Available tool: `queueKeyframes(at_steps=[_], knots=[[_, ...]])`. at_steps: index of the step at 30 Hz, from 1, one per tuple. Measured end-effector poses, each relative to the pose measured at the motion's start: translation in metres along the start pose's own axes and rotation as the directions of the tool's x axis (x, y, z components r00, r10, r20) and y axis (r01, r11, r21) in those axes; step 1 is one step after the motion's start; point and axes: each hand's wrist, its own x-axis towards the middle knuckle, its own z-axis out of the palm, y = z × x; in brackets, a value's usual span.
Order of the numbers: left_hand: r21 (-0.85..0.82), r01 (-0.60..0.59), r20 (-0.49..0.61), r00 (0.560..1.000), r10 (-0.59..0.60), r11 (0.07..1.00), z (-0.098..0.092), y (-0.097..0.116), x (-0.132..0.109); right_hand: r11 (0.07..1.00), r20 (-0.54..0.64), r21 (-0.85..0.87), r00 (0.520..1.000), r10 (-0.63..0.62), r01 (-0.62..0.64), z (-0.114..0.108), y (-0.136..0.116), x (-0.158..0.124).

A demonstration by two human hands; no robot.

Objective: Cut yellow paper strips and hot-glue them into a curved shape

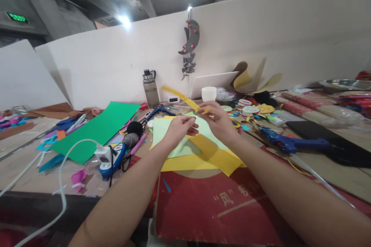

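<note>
My right hand (217,122) pinches a narrow yellow strip (182,97), which slants up to the left from the fingers and is slightly blurred. Close beside it, my left hand (181,128) is closed, thumb against fingers; what it grips, if anything, cannot be made out. Below both hands a wider yellow strip (218,156) lies at a slant over pale green sheets (162,139). Under those is a larger yellow sheet (176,165), on a red cardboard box (203,208). A yellow ring (237,124) shows by my right hand, partly hidden.
Left are a green sheet (98,131), a blue power strip (117,158) with a white cable, and yarn balls (133,133). A bottle (150,90) and white cup (209,93) stand behind. Right are tape rolls (251,110), a blue glue gun (292,142) and bundled sticks (313,110).
</note>
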Motion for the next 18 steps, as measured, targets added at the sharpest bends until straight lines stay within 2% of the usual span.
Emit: queueKeyframes(at_steps=[2,4,6,8,9,11,13,15,18], knots=[[0.152,-0.079,0.015,0.997,0.078,0.985,0.0,0.005,-0.002,0.995,-0.104,-0.015,0.99,0.096,-0.098,-0.004,0.003,0.002],[0.183,-0.104,0.014,0.995,0.103,0.978,-0.002,0.007,-0.001,0.981,-0.13,0.004,0.973,0.191,-0.193,-0.007,0.005,0.004],[0.104,-0.041,-0.073,0.996,0.049,0.994,-0.009,0.005,0.003,0.958,-0.106,0.089,0.954,0.282,-0.273,-0.007,0.005,0.004],[-0.02,0.01,-0.185,0.983,-0.014,1.0,-0.016,0.002,0.008,0.91,-0.043,0.253,0.936,0.35,-0.329,-0.003,0.003,0.004],[-0.112,0.032,-0.198,0.979,-0.054,0.993,-0.02,0.001,0.011,0.873,-0.004,0.346,0.93,0.368,-0.344,-0.001,0.002,0.003],[-0.301,0.06,-0.17,0.979,-0.115,0.952,-0.025,0.0,0.015,0.786,0.068,0.502,0.923,0.38,-0.36,0.003,0.0,0.003],[-0.431,0.041,-0.137,0.984,-0.11,0.901,-0.028,0.002,0.017,0.723,0.123,0.575,0.914,0.387,-0.383,0.005,-0.002,0.002],[-0.485,0.0,-0.115,0.991,-0.064,0.875,-0.029,0.004,0.017,0.693,0.172,0.589,0.902,0.396,-0.416,0.005,-0.004,0.002],[-0.48,-0.025,-0.096,0.995,-0.024,0.877,-0.03,0.006,0.016,0.672,0.225,0.579,0.883,0.412,-0.461,0.003,-0.007,0.002]])
